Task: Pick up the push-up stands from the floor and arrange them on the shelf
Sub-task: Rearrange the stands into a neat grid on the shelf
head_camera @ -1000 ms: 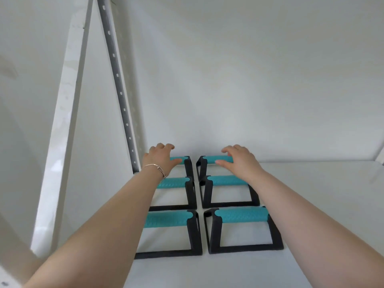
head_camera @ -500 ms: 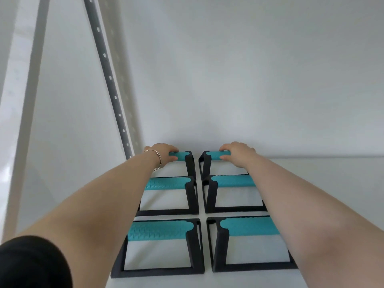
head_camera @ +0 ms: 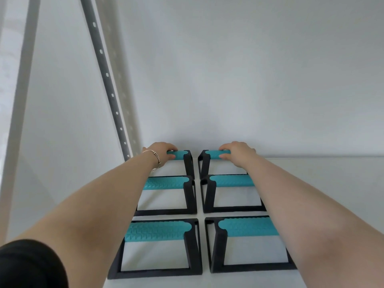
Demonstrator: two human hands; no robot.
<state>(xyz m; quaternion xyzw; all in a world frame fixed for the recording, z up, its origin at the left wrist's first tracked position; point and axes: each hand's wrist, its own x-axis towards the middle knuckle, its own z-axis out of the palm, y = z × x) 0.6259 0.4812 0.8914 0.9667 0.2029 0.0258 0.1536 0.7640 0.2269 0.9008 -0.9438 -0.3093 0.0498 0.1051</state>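
Note:
Several black push-up stands with teal grips stand on the white shelf [head_camera: 332,183] in two columns. My left hand [head_camera: 161,151] is wrapped around the teal grip of the back left stand [head_camera: 182,157], by the wall. My right hand [head_camera: 236,151] grips the handle of the back right stand [head_camera: 212,157] the same way. In front of them stand the middle left stand [head_camera: 168,183] and middle right stand [head_camera: 230,181]. Nearest me are the front left stand [head_camera: 158,231] and front right stand [head_camera: 247,227]. My forearms cover the outer ends of these stands.
A grey perforated shelf upright [head_camera: 108,80] rises at the back left corner, with a white post [head_camera: 18,100] further left. The white back wall [head_camera: 249,80] is right behind the back stands. Bare shelf surface extends to the right.
My hands went from resting loosely over the back pair of stands to closing around their grips. The view moved in closer over the shelf.

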